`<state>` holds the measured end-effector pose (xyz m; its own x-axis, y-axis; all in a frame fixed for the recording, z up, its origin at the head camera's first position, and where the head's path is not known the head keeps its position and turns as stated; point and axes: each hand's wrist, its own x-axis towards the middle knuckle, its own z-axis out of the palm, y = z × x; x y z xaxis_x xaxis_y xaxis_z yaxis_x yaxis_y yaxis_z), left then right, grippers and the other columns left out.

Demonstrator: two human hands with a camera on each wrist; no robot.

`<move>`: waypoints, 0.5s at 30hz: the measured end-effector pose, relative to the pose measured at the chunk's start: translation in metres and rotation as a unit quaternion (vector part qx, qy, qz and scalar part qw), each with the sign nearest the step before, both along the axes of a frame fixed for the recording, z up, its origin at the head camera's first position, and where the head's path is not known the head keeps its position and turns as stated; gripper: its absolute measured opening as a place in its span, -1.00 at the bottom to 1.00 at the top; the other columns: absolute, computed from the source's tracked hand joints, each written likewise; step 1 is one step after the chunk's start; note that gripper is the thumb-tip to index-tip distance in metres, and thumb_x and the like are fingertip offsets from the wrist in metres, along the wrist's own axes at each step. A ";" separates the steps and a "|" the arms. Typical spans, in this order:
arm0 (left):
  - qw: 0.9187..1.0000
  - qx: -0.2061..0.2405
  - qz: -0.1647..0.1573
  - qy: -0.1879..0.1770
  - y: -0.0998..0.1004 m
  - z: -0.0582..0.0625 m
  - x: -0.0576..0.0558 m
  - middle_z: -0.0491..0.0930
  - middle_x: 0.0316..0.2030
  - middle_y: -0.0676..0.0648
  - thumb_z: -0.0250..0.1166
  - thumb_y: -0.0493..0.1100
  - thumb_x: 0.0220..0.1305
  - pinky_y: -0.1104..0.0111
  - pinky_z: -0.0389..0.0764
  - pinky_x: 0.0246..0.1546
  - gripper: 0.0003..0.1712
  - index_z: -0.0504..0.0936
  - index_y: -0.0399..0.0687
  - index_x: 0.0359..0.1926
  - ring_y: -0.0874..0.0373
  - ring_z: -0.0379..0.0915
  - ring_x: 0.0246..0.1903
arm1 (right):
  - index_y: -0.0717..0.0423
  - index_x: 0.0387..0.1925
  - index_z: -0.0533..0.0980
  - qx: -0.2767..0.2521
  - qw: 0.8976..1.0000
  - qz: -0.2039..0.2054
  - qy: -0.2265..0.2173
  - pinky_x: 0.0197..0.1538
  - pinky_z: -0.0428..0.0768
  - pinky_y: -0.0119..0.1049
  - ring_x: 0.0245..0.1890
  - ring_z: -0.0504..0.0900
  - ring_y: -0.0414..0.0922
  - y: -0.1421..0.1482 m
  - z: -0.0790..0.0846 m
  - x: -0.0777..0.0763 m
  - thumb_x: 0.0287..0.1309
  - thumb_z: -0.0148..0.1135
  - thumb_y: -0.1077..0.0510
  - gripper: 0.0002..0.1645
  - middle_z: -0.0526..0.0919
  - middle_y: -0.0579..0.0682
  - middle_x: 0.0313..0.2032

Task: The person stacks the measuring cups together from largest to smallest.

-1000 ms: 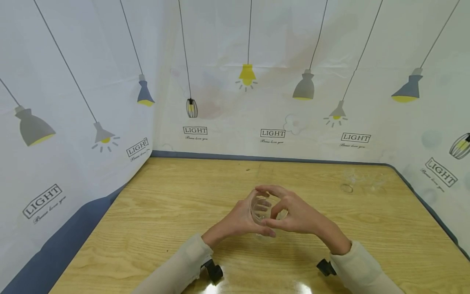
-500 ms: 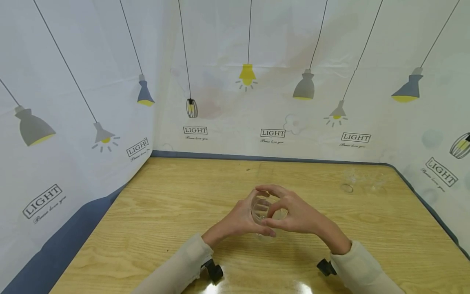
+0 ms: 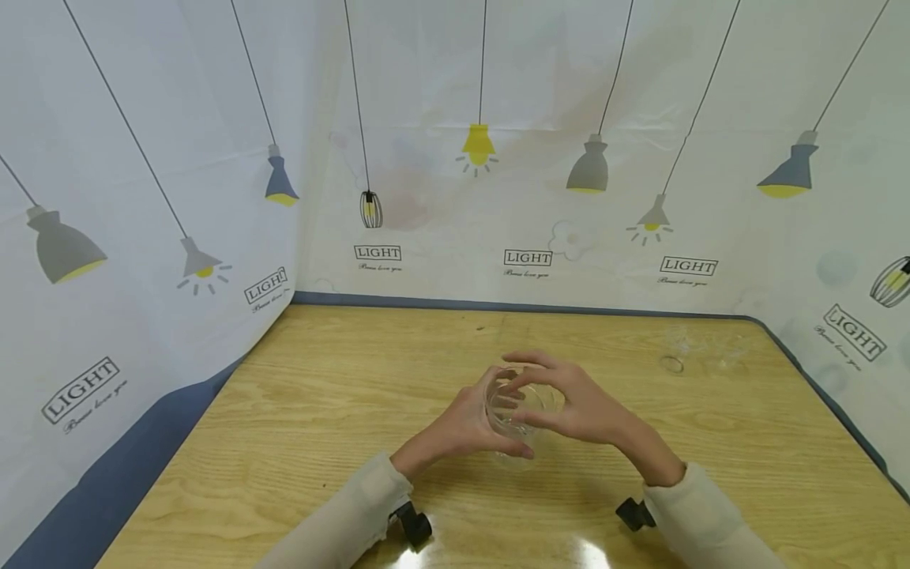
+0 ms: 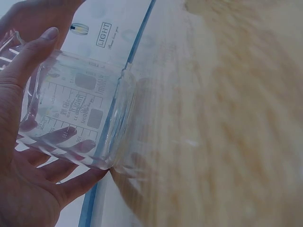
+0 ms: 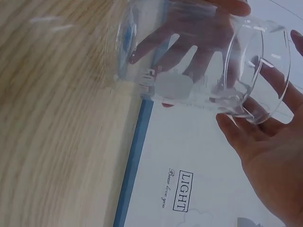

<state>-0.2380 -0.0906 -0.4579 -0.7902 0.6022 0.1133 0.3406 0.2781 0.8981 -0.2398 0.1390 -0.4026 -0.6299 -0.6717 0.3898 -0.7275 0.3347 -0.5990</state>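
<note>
In the head view, a clear glass beaker (image 3: 501, 419) stands upright near the middle of the table. My left hand (image 3: 465, 419) grips its side, thumb in front and fingers behind. Printed measuring marks show through the glass beaker (image 4: 71, 109) in the left wrist view. Two glass rims, one above the other, show in the right wrist view, as of a second beaker (image 5: 262, 71) set partly into the first. My right hand (image 3: 579, 403) is spread around the upper rim, fingers on the far side and thumb on the near side, apart from each other.
At the back right of the wooden table (image 3: 341, 371) stand several pieces of clear glassware (image 3: 672, 363). A printed cloth (image 3: 441, 197) with lamp drawings encloses the back and sides. Dark cameras (image 3: 412, 525) hang under both sleeves.
My right hand has loosened from its pinch at the upper rim. Its fingers and thumb have spread, and it has shifted slightly right. My left hand has kept its grip in place.
</note>
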 end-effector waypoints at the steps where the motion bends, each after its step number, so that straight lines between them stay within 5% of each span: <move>1: 1.000 0.002 0.000 -0.001 0.000 0.000 0.000 0.49 0.39 -0.10 0.67 0.16 -0.02 0.30 0.64 0.17 0.12 0.17 0.47 0.46 0.17 0.54 0.29 | -0.05 0.06 0.69 -0.001 1.000 -0.006 0.000 0.26 0.57 0.25 0.40 0.48 0.16 0.002 0.000 -0.001 0.27 0.44 0.04 -0.66 0.48 0.07 0.41; 15: 1.000 0.015 0.004 -0.002 0.002 -0.001 -0.002 0.55 0.33 -0.22 0.72 0.04 -0.07 0.29 0.64 0.17 0.14 0.24 0.18 0.46 -0.10 0.56 0.29 | 0.11 0.24 0.53 -0.054 0.994 -0.095 -0.018 0.35 0.52 0.10 0.31 0.55 0.19 0.043 0.006 -0.026 0.38 0.31 0.22 -0.57 0.51 0.14 0.35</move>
